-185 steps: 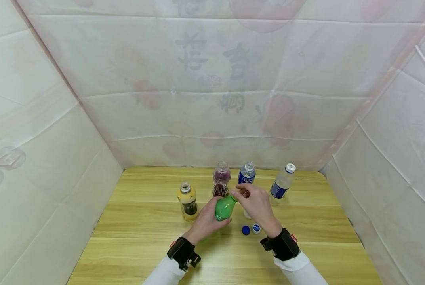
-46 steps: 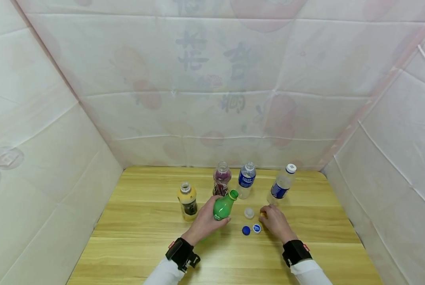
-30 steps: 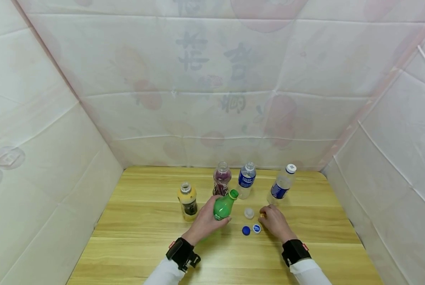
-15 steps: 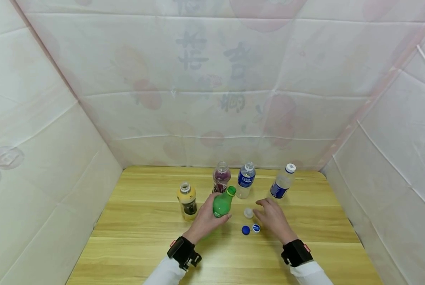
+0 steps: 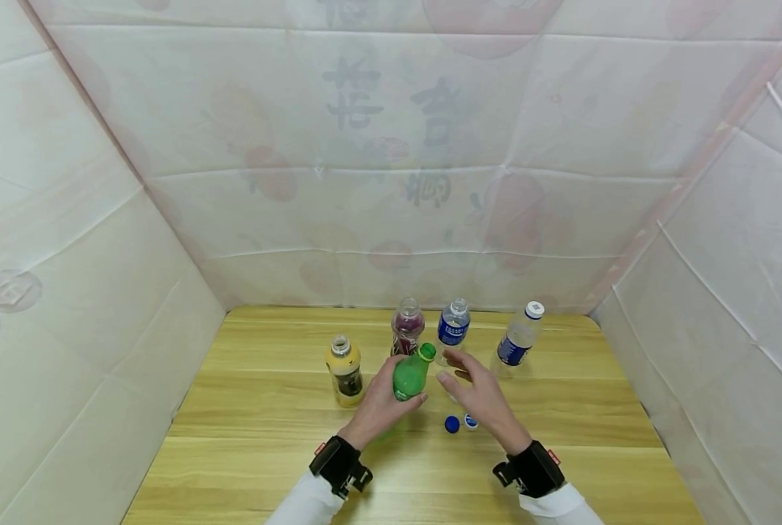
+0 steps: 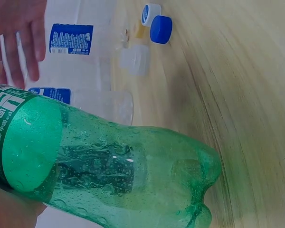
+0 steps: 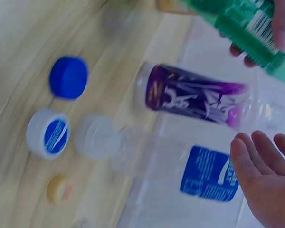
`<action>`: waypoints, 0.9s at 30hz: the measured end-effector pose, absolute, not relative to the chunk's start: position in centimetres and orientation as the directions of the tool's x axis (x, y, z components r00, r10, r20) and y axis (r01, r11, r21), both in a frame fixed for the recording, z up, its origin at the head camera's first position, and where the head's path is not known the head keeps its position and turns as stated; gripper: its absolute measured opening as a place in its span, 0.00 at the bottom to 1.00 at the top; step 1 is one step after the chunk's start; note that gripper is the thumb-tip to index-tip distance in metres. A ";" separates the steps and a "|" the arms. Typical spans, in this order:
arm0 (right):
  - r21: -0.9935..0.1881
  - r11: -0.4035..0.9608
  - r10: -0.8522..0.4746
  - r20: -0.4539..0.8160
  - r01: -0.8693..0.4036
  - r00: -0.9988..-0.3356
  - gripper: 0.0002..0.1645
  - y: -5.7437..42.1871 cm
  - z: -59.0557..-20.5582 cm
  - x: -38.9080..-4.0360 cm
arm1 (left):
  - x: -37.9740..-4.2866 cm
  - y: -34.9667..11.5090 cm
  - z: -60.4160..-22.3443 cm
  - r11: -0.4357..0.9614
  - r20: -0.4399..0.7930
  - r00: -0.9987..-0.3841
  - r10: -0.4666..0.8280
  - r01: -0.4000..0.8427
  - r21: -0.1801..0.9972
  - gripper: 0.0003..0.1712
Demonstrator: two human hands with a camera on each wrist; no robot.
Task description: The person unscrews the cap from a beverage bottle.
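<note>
My left hand (image 5: 380,408) grips a green soda bottle (image 5: 409,378) round its body, tilted a little to the right. No cap sits on its mouth; a yellow ring circles the neck. Just right of that neck, my right hand (image 5: 485,401) hovers with fingers spread and holds nothing. On the table below it lie a blue cap (image 5: 452,424), a white cap with a blue top (image 5: 471,421), a translucent cap (image 7: 96,136) and a yellow cap (image 7: 59,189). In the head view the right hand hides the yellow cap and most of the translucent one.
Uncapped bottles stand behind and left: a yellow one (image 5: 347,375), a purple one (image 5: 407,324) and a clear blue-labelled one (image 5: 453,328). At right stands another blue-labelled bottle (image 5: 518,341) with a white cap. Fabric walls (image 5: 377,219) enclose the wooden table (image 5: 253,408).
My right hand, earlier at the green bottle's neck, set the yellow cap on the table and let go. It has since moved back left towards the bottle, which my left hand kept holding.
</note>
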State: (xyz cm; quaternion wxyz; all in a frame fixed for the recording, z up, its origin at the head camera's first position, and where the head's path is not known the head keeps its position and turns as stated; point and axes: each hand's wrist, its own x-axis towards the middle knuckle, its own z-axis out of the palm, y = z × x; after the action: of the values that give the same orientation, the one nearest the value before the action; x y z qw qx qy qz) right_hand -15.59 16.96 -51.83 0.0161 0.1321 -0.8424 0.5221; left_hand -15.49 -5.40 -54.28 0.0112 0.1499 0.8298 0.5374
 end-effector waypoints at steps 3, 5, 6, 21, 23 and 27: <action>-0.898 0.381 -0.210 0.147 -0.220 -0.967 0.34 16.2 -51.4 -15.4 | -15.5 -5.4 -54.4 0.371 0.156 -0.951 0.266 0.251 0.894 0.45; -0.910 0.356 -0.209 0.143 -0.211 -0.967 0.34 15.7 -51.2 -15.4 | -15.5 -5.3 -54.6 0.377 0.171 -0.948 0.268 0.266 0.887 0.45; -0.914 0.349 -0.207 0.140 -0.207 -0.968 0.34 15.5 -51.1 -15.3 | -15.5 -5.3 -54.7 0.377 0.180 -0.946 0.269 0.275 0.884 0.45; -0.912 0.347 -0.187 0.162 -0.219 -0.969 0.27 13.3 -50.9 -15.7 | -15.5 -4.9 -54.5 0.374 0.206 -0.938 0.278 0.303 0.876 0.48; -0.905 0.360 -0.191 0.167 -0.227 -0.967 0.28 13.3 -50.8 -15.7 | -15.4 -5.0 -54.4 0.375 0.194 -0.940 0.280 0.293 0.880 0.51; -0.894 0.370 -0.208 0.187 -0.254 -0.960 0.28 13.2 -50.7 -15.8 | -15.3 -5.1 -54.3 0.377 0.174 -0.944 0.281 0.275 0.884 0.60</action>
State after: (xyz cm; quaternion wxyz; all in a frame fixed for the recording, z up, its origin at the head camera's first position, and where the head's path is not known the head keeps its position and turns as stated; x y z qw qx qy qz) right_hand -15.83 13.23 -50.73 0.0212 0.1395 -0.8272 0.5438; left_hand -15.31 -5.14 -54.34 0.0029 0.1676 0.8298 0.5322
